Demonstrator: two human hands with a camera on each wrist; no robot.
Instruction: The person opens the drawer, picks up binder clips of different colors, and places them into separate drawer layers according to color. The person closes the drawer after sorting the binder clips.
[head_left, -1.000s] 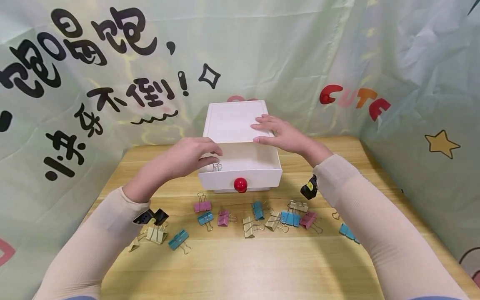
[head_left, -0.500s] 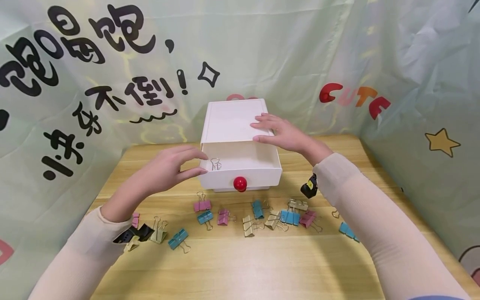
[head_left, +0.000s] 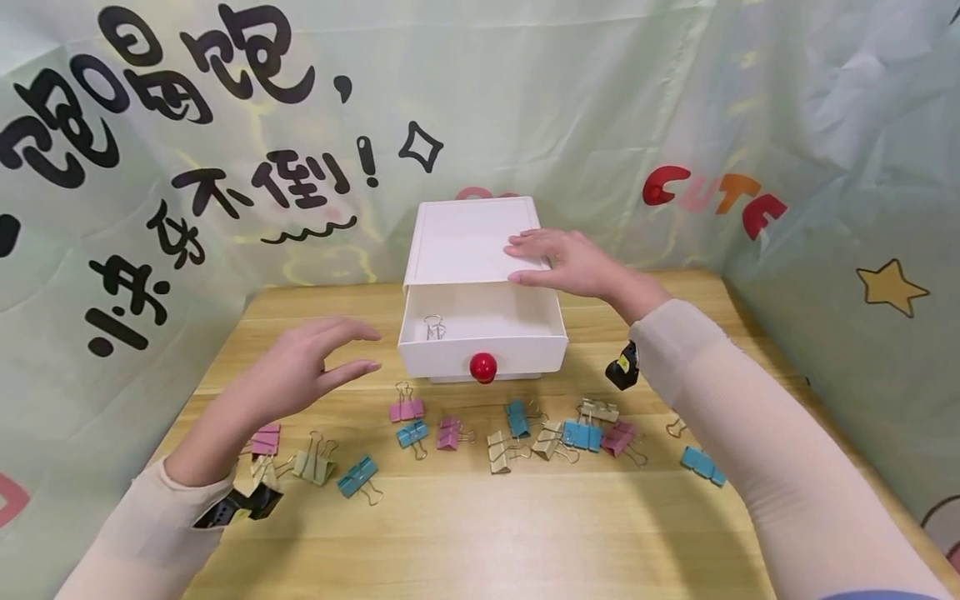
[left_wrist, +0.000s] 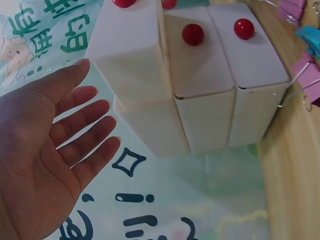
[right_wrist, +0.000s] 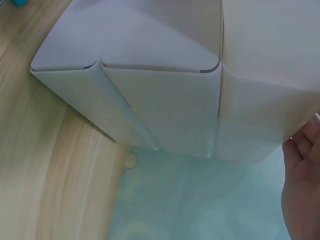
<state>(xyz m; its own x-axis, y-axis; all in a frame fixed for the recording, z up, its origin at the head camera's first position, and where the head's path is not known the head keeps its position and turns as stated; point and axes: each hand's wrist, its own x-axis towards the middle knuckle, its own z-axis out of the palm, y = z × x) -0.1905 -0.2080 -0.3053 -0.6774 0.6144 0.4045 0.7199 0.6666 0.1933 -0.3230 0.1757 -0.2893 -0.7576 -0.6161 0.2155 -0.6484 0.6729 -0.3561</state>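
1. The upright binder clip in the open white top drawer could snag under the cabinet if the drawer slides in
2. The drawer points forward, red ball knob foremost; its rear is hidden, leaving its long axis unclear
3. The right hand rests, fingers extended, atop the cabinet; the left hand, relaxed and holding nothing, hovers over the counter

In front of the white drawer box, some well off to its left or right: 5 blue clips, 5 cream clips, 4 pink clips and 1 wire loop, its clip hidden. In its 1 pulled-out drawer: at least 1 more clip. Hands: 2, the left hand left of the box, the right hand on its top.
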